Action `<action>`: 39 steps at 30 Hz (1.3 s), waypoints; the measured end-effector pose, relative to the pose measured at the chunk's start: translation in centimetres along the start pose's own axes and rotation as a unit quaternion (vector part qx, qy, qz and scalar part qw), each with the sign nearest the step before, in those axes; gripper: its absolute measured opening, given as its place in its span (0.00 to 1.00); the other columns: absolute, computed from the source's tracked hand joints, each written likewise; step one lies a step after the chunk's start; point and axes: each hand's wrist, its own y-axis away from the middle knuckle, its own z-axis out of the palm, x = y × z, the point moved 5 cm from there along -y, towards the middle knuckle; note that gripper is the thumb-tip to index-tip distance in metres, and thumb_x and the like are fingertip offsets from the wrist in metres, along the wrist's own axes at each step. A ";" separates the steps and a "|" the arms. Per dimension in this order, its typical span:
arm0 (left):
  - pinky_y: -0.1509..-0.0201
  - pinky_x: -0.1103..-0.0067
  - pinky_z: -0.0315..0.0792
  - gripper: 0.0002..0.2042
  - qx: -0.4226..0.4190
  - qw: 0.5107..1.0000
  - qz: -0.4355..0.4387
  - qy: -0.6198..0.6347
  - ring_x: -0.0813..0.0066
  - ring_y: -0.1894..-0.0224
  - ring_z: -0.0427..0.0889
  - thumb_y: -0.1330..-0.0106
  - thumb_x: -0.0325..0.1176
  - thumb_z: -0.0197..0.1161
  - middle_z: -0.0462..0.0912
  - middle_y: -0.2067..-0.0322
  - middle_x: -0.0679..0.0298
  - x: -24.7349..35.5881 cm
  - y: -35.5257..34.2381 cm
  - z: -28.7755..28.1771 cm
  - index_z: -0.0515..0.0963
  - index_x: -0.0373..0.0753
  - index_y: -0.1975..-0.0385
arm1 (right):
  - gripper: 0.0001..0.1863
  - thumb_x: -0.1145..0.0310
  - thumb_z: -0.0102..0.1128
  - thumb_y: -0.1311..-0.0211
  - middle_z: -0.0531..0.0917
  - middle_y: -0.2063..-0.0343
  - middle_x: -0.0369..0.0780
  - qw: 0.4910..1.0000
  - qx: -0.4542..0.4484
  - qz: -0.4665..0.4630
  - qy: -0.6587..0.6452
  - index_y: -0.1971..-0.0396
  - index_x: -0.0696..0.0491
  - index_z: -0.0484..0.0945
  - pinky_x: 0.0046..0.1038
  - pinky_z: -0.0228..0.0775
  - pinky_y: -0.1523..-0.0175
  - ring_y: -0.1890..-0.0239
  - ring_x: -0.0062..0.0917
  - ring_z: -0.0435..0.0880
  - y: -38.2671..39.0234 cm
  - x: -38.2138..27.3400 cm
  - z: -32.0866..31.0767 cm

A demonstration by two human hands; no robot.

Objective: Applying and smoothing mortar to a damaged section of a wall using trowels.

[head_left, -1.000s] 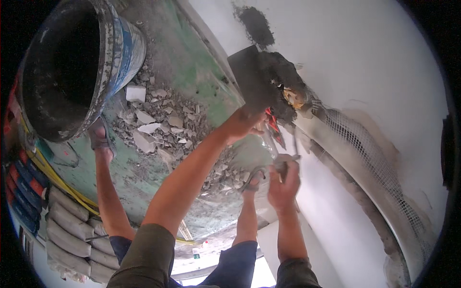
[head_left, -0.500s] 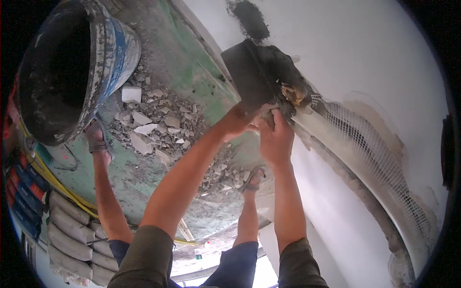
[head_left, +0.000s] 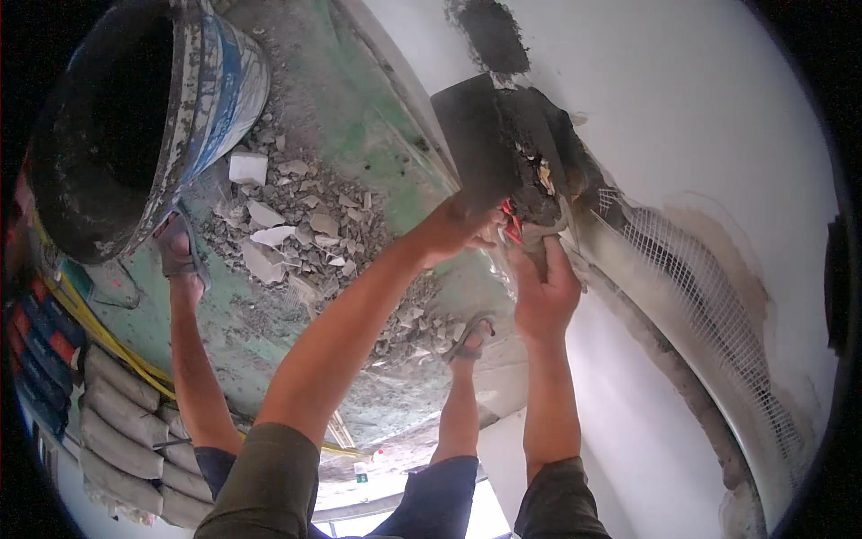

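Observation:
My left hand (head_left: 449,226) is closed at the lower edge of a dark flat board (head_left: 469,135), which hides some of its fingers. Thin red pieces (head_left: 511,222) show beside those fingertips. Close by, my right hand (head_left: 545,292) points upward, thumb and fingers closed on a grey, soft-looking piece (head_left: 540,235) whose kind I cannot make out. Just above it lies a rough dark mass (head_left: 530,171) with a small yellowish scrap (head_left: 544,176) in it. It borders the board and the white wall (head_left: 646,99); whether it is stuck to either is unclear.
White mesh tape (head_left: 687,260) runs along the wall's curved edge at right. Broken rubble (head_left: 296,225) covers the green floor near my feet. A large dirty bucket (head_left: 220,99) stands at upper left; stacked grey sacks (head_left: 121,431) and yellow hose (head_left: 117,346) are at lower left.
Both hands and the dark board appear farther right; the view has shifted slightly too. My right hand sits lower and farther from the left. Red pieces now show between them, and less of the yellowish scrap is visible.

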 end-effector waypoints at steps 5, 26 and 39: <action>0.46 0.64 0.78 0.20 -0.002 1.000 0.015 0.023 0.67 0.48 0.78 0.32 0.41 0.59 0.78 0.51 0.59 0.2 -0.1 0.3 0.70 0.36 0.46 | 0.16 0.68 0.66 0.43 0.82 0.72 0.39 0.998 -0.029 0.047 -0.012 0.56 0.56 0.78 0.23 0.71 0.61 0.70 0.21 0.78 0.3 -0.9 -2.2; 0.48 0.64 0.79 0.16 0.005 0.999 0.009 0.041 0.67 0.47 0.77 0.31 0.40 0.58 0.79 0.52 0.59 0.6 0.2 0.9 0.72 0.38 0.49 | 0.13 0.76 0.55 0.39 0.77 0.72 0.33 0.998 -0.049 -0.011 -0.032 0.55 0.64 0.73 0.16 0.66 0.63 0.72 0.13 0.71 3.0 -2.6 -4.1; 0.48 0.65 0.79 0.22 -0.005 0.999 0.017 0.042 0.65 0.47 0.77 0.33 0.42 0.60 0.78 0.50 0.59 0.6 0.1 0.6 0.68 0.37 0.44 | 0.17 0.64 0.59 0.39 0.80 0.67 0.45 0.988 -0.142 -0.001 0.063 0.53 0.56 0.74 0.30 0.71 0.59 0.67 0.37 0.81 0.6 0.3 -0.5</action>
